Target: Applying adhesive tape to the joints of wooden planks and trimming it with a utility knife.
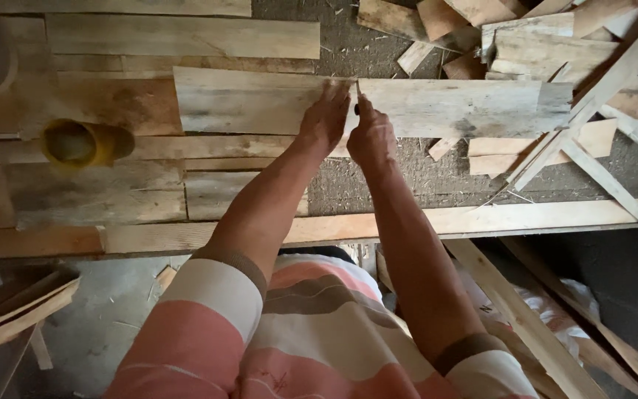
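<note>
Long weathered plank (pixel 437 107) lies crosswise on the workbench (pixel 407 222), roughly centre of view, grey and rough-sawn, grain running lengthwise. Its left end overlaps other boards; its right end is ragged and runs under a slanted pale lath (pixel 607 89).

Left hand (pixel 325 118) lies palm-down on the plank, fingers spread flat and extended toward the far edge; it grips nothing, only presses on the wood. Right hand (pixel 371 137) sits just beside it, touching or nearly touching, fingers curled closed around a thin dark marking tool (pixel 357 100). Only its short upper part shows above the knuckles; the kind of tool is hard to make out. Its tip meets the plank near the far edge.

Hidden: the plank surface under both hands, and the near edge between the wrists.

Bench top: patchwork of flat boards on the left, a dark, gritty surface strewn with sawdust and shavings on the right. A pale squared rail forms the near edge. A yellow cylindrical object (pixel 83 142) rests on the boards at left, blurred, identity unclear. A heap of offcuts (pixel 526 37) lies at the far right, pale and reddish, irregular shapes, partly cut off by the frame.

Below: striped sleeves and shirt (pixel 311 332), pink, white and brown.
</note>
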